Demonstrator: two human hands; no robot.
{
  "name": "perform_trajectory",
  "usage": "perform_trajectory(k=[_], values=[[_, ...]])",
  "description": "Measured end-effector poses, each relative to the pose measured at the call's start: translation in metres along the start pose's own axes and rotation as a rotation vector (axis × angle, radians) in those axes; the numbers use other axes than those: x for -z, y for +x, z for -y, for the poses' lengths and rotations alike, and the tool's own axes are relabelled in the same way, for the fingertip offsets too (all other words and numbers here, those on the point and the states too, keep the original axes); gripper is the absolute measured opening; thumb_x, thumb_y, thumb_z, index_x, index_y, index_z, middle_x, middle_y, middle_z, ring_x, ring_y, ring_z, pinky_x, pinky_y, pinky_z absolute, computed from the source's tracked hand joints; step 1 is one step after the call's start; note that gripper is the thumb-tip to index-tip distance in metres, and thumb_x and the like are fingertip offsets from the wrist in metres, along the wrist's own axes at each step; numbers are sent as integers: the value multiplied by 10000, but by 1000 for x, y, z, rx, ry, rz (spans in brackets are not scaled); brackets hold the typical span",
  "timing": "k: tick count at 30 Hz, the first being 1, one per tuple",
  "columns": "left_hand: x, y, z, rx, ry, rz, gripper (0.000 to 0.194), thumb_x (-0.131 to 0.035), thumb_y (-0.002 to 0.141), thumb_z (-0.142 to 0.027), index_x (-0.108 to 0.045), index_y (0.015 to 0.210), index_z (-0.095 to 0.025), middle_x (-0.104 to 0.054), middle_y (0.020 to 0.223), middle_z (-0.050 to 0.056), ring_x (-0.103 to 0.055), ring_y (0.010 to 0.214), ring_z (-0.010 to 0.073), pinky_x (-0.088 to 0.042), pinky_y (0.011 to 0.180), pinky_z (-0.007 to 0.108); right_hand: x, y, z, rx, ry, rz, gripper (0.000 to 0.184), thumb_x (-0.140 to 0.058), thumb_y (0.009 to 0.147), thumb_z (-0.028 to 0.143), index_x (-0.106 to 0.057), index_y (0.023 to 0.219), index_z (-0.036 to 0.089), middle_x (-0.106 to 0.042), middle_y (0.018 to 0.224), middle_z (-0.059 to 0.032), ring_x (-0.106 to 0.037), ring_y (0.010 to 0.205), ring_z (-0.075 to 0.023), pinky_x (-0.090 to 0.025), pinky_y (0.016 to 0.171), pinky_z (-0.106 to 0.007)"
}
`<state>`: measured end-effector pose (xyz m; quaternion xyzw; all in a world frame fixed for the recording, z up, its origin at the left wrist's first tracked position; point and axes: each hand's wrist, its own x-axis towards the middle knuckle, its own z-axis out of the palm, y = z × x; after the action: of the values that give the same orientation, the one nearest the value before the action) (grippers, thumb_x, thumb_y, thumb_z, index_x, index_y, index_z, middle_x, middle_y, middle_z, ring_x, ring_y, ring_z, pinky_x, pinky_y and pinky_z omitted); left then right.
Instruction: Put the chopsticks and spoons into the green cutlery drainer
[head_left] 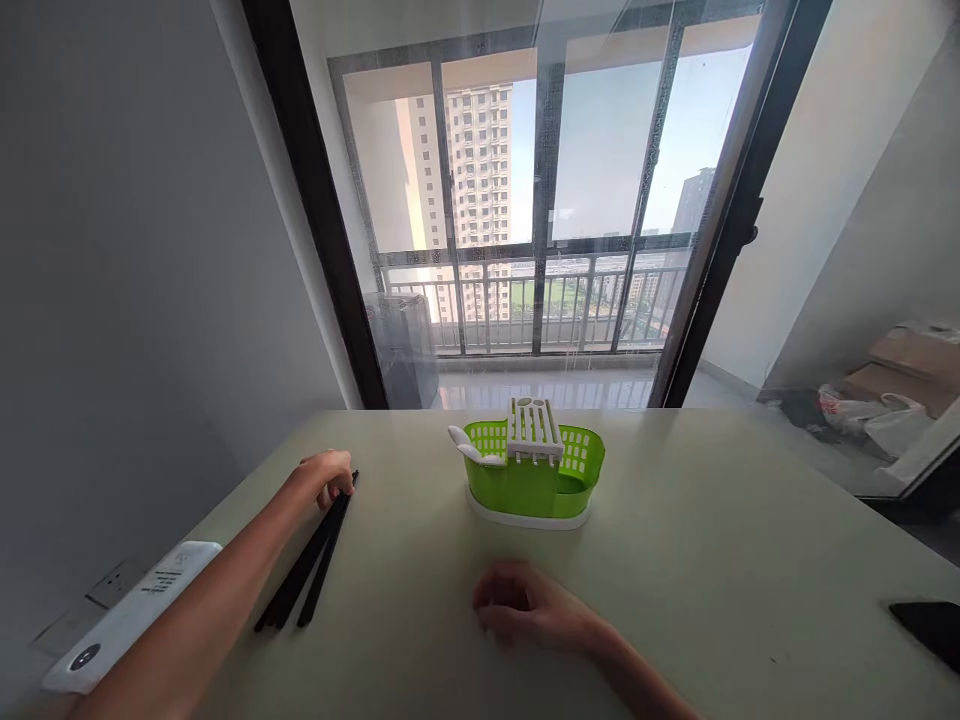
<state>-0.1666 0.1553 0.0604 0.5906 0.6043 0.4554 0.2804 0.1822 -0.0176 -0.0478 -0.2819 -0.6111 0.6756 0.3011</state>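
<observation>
At the left of the table, my left hand [330, 473] reaches down with its fingers closed around the far ends of several black chopsticks [306, 570]. The chopsticks' near ends lie fanned out on the table, one a little apart from the others. My right hand [521, 608], slightly blurred, hovers over the front middle with loosely curled fingers, thumb apart and nothing between them. Beyond it stands a green cutlery basket [525, 490] with a white base. A white slatted rack [535, 428] sits across its top, and a white spoon-shaped piece [475, 447] is at its left side.
A white power strip [135, 610] lies along the left table edge, under my left forearm. The corner of a dark flat object [930, 630] shows at the right edge. Behind the table [675, 540] is a glass sliding door; boxes and bags [892, 400] lie on the floor at right.
</observation>
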Motion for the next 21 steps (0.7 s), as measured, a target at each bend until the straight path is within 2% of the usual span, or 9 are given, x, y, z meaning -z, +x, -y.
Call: perform_trajectory(k=[3, 6, 8, 10, 12, 15, 18, 21], values=[[-7, 2, -5, 80, 63, -21, 535, -767, 777, -579, -442, 541, -227, -311, 371, -67, -640, 434, 245, -575, 575, 371, 0, 1, -1, -6, 4, -6, 184, -764, 779, 299, -676, 878, 172, -622, 650, 45, -549, 565, -97, -401, 568, -228], [-17, 3, -13, 90, 86, -25, 489, -839, 719, -507, -482, 534, -229, -426, 426, -23, -747, 751, 331, -584, 744, 401, 0, 2, -3, 1, 6, 0, 200, -766, 781, 325, -675, 874, 172, -636, 674, 37, -549, 565, -97, -406, 573, -234], [-27, 1, -23, 54, 85, -7, 431, -883, 669, -471, -540, 554, -237, -573, 546, 38, -717, 1016, 379, -565, 858, 402, 1, 2, -5, 1, -5, -1, 202, -762, 785, 329, -680, 881, 171, -647, 689, 30, -548, 563, -97, -403, 569, -236], [-40, -5, -37, -4, 77, 34, 341, -918, 621, -451, -649, 647, -244, -715, 795, 99, -640, 1191, 384, -529, 954, 376, 1, 2, -6, -4, -12, -3, 207, -763, 788, 334, -682, 893, 174, -647, 691, 31, -552, 566, -98, -402, 568, -236], [-56, -15, -56, -92, 67, 109, 359, -917, 630, -474, -750, 862, -258, -747, 1098, 109, -611, 1242, 346, -495, 1004, 330, 1, 1, -6, -9, -14, -2, 217, -768, 789, 343, -683, 905, 181, -636, 684, 39, -558, 570, -99, -408, 577, -237], [-79, -35, -84, -347, 68, 297, 473, -726, 837, -593, -729, 1177, -265, -682, 1326, 102, -615, 1245, 301, -489, 1004, 320, 1, 0, -5, -14, -15, -10, 196, -761, 792, 326, -682, 900, 183, -628, 684, 43, -563, 571, -97, -416, 588, -238], [-97, -53, -102, -595, 247, 415, 541, -666, 875, -624, -683, 1266, -251, -688, 1329, 105, -646, 1194, 299, -497, 997, 368, 0, 0, -3, -15, -19, -13, 158, -740, 794, 290, -685, 890, 178, -628, 668, 40, -561, 571, -98, -409, 576, -231], [-112, -65, -108, -788, 510, 419, 593, -740, 786, -670, -720, 1178, -226, -754, 1180, 116, -697, 1042, 311, -525, 914, 415, 0, 0, -2, -14, -16, -16, 146, -734, 791, 278, -685, 886, 178, -627, 656, 42, -554, 562, -96, -401, 560, -224]])
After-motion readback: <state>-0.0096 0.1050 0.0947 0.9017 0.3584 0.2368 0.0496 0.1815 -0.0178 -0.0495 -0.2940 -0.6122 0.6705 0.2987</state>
